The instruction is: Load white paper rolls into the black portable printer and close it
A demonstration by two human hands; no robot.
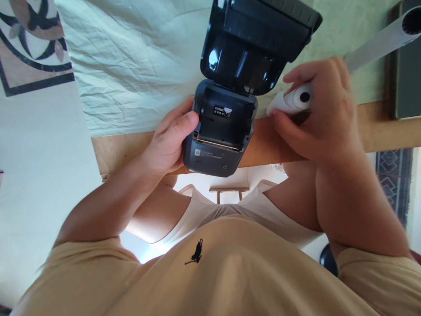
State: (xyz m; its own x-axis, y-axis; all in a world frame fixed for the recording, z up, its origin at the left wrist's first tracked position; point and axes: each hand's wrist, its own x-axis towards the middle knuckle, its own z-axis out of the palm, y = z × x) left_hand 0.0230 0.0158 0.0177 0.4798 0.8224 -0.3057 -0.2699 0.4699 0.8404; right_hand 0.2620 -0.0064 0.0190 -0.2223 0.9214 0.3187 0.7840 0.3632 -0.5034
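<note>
Left hand (169, 140) wraps printer (210, 153), thumb on its left rim: shell looks stiff, probably light, slick; hold by the sides. Printer bay (226, 129): sticker (221, 111) inside. Right hand (324, 109), right of printer, curled around paper roll (288, 102): likely light, may unwind; grip its outside. Beyond printer: raised lid (245, 52), likely fragile.

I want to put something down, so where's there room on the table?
Most room: the wrinkled green cloth beyond the left hand, left of the open black lid. A smaller bare patch lies between the lid and the long white tube. It's crowded where the right hand holds a white roll beside the dark machine.
</note>
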